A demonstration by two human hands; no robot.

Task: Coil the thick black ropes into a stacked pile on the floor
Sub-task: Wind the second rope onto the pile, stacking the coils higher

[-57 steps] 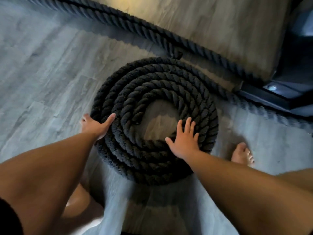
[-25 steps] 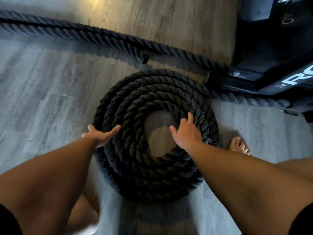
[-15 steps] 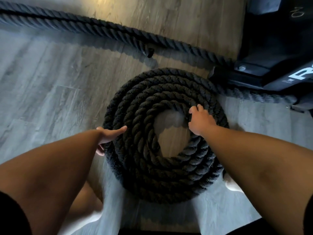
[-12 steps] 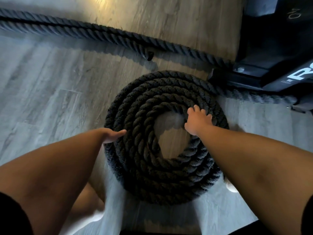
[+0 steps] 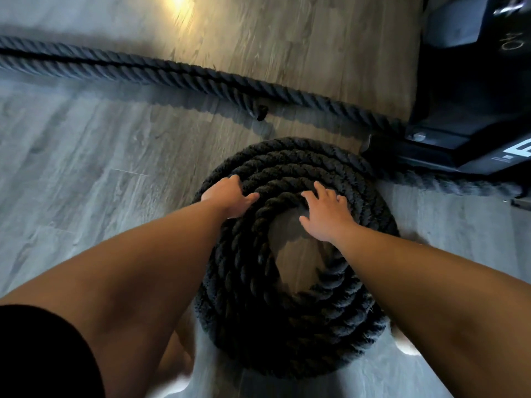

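Note:
A thick black rope lies coiled in a round stacked pile (image 5: 290, 326) on the wooden floor, with a bare patch of floor in its centre. My left hand (image 5: 230, 198) rests on the far left of the coil, fingers draped over the outer turns. My right hand (image 5: 323, 214) lies flat on the inner turns at the far right, fingers spread. A loose stretch of black rope (image 5: 178, 74) runs straight across the floor behind the coil, from the left edge toward the right.
A black machine base (image 5: 465, 116) stands at the upper right, close to the coil's far right side; the loose rope passes under it. Grey wood floor (image 5: 86, 173) spreads to the left. My bare legs and feet flank the coil's near side.
My left hand slid from the coil's left flank up to its far left rim. My right hand moved slightly toward the inner far turns and spread its fingers.

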